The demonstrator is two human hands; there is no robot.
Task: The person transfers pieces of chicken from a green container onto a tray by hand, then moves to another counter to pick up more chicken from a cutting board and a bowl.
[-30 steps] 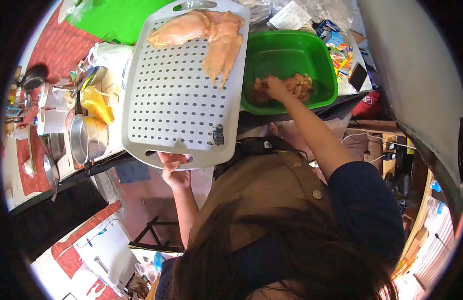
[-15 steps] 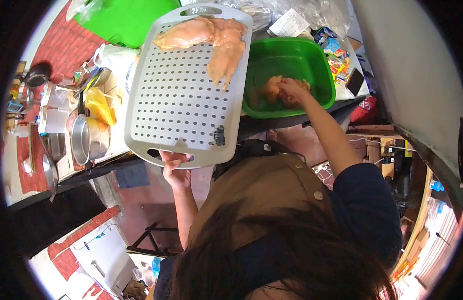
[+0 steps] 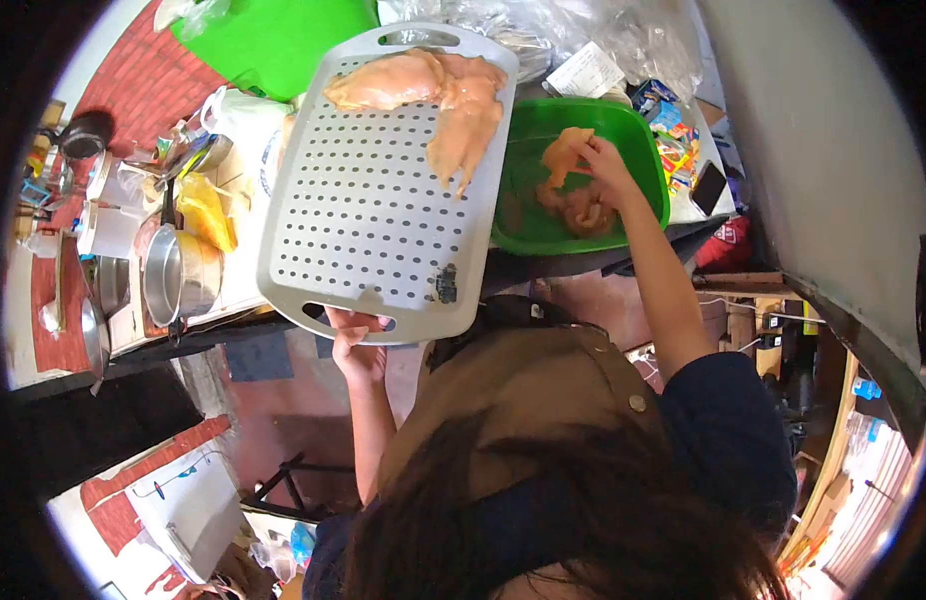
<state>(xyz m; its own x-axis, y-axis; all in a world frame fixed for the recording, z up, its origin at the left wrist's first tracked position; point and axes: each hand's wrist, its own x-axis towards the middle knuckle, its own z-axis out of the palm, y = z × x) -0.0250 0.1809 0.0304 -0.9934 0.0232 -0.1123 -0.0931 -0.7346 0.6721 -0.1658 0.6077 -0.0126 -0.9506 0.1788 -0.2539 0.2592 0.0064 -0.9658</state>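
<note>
Chicken piece point(image 3: 563, 153) | pinched at right grip point(image 3: 607, 172) fingertips | over green tub point(image 3: 638, 130) | left grip point(image 3: 359, 352) holds gray tray point(image 3: 475, 250)

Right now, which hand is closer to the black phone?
The right hand: it is over the green tub, with the phone out past the tub's right side. The left hand is farther off, holding the tray by its near handle.
</note>
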